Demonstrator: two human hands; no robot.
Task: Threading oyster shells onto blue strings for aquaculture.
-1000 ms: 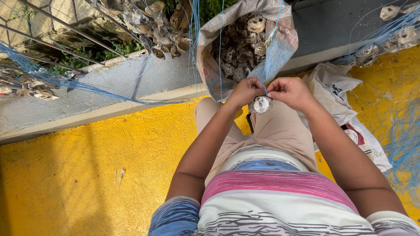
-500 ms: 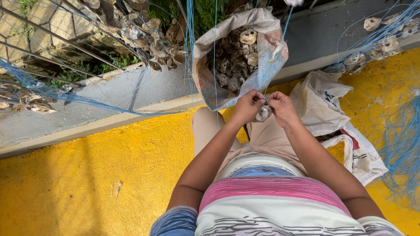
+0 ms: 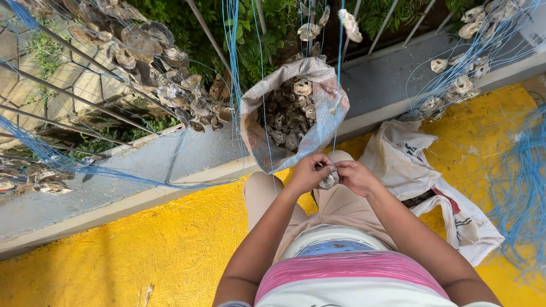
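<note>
Pinching from both sides, my left hand (image 3: 307,171) and right hand (image 3: 355,176) meet at frame centre, fingers curled tight around a small grey oyster shell (image 3: 329,181) held between the fingertips above my knees. Just beyond them, an open woven sack of shells (image 3: 335,105) stands. Blue strings (image 3: 230,51) hang past it, shell clusters (image 3: 170,91) at upper left.
</note>
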